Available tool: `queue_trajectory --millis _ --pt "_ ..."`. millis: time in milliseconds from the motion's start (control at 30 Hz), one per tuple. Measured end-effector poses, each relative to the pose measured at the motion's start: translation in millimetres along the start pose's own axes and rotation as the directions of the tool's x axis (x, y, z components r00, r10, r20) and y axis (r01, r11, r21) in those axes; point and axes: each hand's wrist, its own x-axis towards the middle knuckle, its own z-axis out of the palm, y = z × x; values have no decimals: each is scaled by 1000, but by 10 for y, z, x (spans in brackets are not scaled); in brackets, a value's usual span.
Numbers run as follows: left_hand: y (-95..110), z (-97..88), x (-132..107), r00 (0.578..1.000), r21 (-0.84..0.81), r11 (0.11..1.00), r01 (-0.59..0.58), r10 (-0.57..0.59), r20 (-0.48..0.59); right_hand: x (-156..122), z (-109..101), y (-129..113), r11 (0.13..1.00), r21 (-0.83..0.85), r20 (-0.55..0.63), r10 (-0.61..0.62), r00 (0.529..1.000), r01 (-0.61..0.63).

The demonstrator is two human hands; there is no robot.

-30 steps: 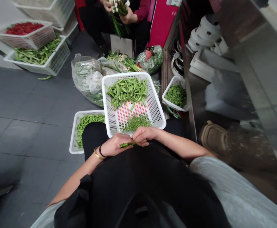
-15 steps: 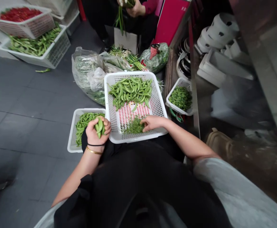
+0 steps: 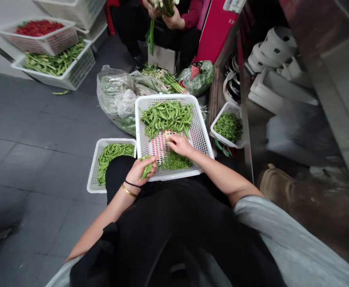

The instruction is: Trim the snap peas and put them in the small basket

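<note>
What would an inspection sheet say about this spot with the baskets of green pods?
Surface: grey tiled floor.
Job's things: white plastic basket across the lap, holding green pods and small green sprigs; smaller white basket of pods at left.
Clutter: plastic bag of greens.
Hands: left hand grips a single pod; right hand is open above the large basket.
Cables: nothing clear; a green loop on the floor, unidentified.
Surroundings: seated person holding white-flowered stems; basket of red chillies.
</note>
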Motion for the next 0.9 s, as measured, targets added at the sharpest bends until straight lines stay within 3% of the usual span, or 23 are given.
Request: queue_trajectory --millis 67,167,267,367,400,467,533,567,633,700,733,767,833,900 --pt "-63 54 50 999 37 999 -4 6 -41 -259 -95 -193 955 278 -154 -63 986 104" --pt "-128 131 71 993 36 993 -108 109 -34 -560 -147 -443 813 561 -158 -76 985 153" --pt "-142 158 16 985 114 978 -173 171 24 -694 -122 -564 576 816 49 11 999 -46" --pt "-125 133 -74 989 216 971 -106 80 124 -723 -126 -554 313 906 333 -106 937 -286" --pt "-115 116 -103 987 248 966 -76 37 158 -725 -153 -518 278 904 374 -138 917 -326" --pt "-92 77 -155 980 306 951 -40 -23 200 -725 -255 -391 257 912 344 -60 937 -319" --pt "-69 37 -190 980 333 942 -29 -38 194 -729 -406 -232 301 921 208 155 966 -246" --pt "-61 20 -199 982 336 941 -25 -40 184 -737 -484 -167 367 907 118 253 960 -208" --pt "-53 -4 -201 984 333 943 -26 -34 174 -765 -610 -119 598 789 -71 313 947 -138" --pt "-52 -5 -186 980 345 938 -34 -35 194 -801 -657 -205 858 513 -181 134 974 -23" --pt "-50 3 -177 977 358 933 -41 -38 210 -814 -650 -285 937 343 -172 0 985 60" --pt "-45 18 -172 974 378 924 -52 -37 224 -817 -626 -374 972 186 -120 -125 985 146" --pt "-19 66 -182 970 477 873 -102 -20 243 -791 -558 -532 960 -12 52 -280 959 281" --pt "21 130 -227 955 639 733 -232 47 292 -734 -498 -619 934 -31 177 -345 922 356"
